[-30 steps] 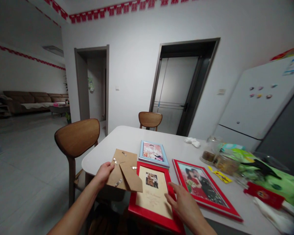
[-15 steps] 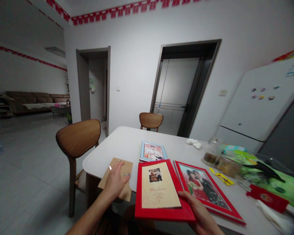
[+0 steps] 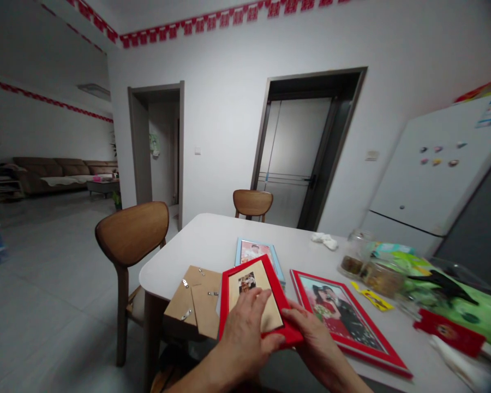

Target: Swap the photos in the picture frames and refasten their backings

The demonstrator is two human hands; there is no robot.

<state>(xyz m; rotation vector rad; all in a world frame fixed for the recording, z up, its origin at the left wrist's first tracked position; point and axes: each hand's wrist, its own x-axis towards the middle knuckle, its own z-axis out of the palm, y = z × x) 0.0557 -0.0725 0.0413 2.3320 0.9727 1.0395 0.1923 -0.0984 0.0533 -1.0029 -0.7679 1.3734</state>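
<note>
A red picture frame (image 3: 287, 334) is tilted above the near edge of the table. Inside it sits a cream card (image 3: 273, 308) with a small photo (image 3: 246, 282), partly covered by my fingers. My left hand (image 3: 247, 327) lies across the card with its fingers stretched out, its thumb over the lower rim. Closed on the frame's right edge is my right hand (image 3: 313, 333). Brown backing boards (image 3: 182, 297) with metal clips lie at the left. Behind the held frame is a light blue picture frame (image 3: 277, 262); a second red frame (image 3: 376, 333) with a photo lies to the right.
The white table (image 3: 213, 234) carries glass jars (image 3: 354, 254), a crumpled tissue (image 3: 324, 240), a yellow packet (image 3: 375, 299), a red packet (image 3: 448, 332) and green bags (image 3: 470, 311) along its right side. Wooden chairs (image 3: 133, 232) stand at the left and far side.
My left hand has moved right from the backing boards onto the card. The held red frame has turned and come slightly nearer, still in my right hand.
</note>
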